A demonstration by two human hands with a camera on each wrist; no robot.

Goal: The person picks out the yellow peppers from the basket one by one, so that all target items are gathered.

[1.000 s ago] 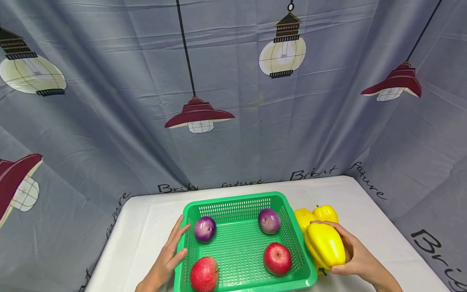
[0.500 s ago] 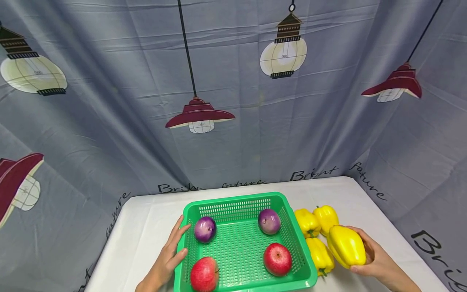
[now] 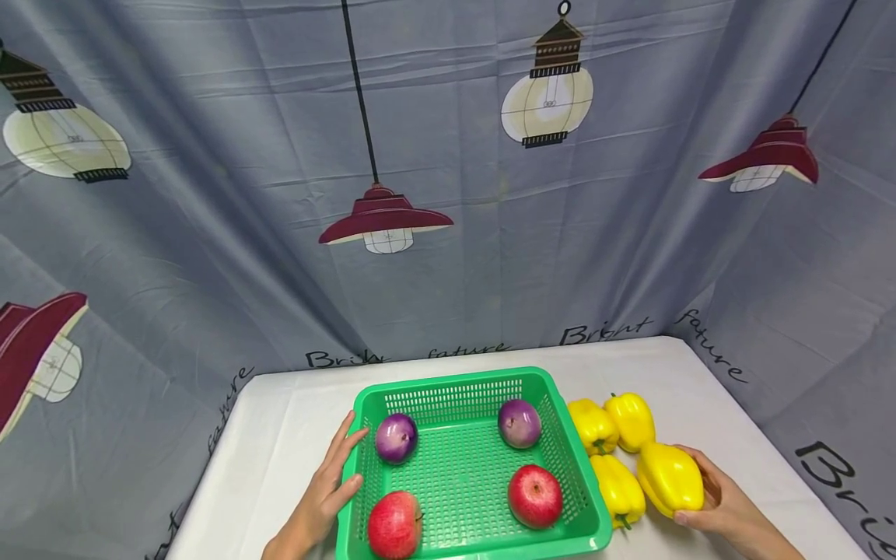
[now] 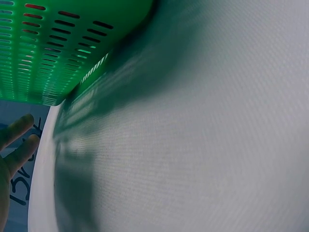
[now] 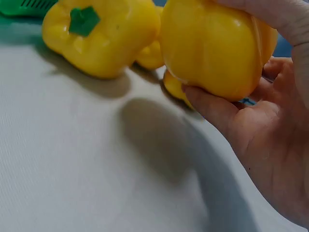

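My right hand (image 3: 728,505) grips a yellow bell pepper (image 3: 670,478), thumb below and fingers over its far side. In the right wrist view the held pepper (image 5: 212,48) hangs over the white cloth, its shadow beneath. Three more yellow bell peppers lie left of it: a front one (image 3: 617,490), a back left one (image 3: 593,426) and a back right one (image 3: 630,420). My left hand (image 3: 315,498) rests with spread, relaxed fingers at the left rim of a green basket (image 3: 448,381). Only two of its fingers (image 4: 19,150) show clearly in the left wrist view.
Inside the basket are two red apples, one front left (image 3: 394,525) and one front right (image 3: 535,496), and two glossy purple round items, one left (image 3: 396,438) and one right (image 3: 519,424). A grey printed curtain (image 3: 448,295) hangs behind the white-covered table (image 3: 287,420).
My right hand has carried the yellow bell pepper right, away from the basket and the peppers it overlapped, then lowered it slightly beside the front one. My left hand has stayed at the basket's rim.
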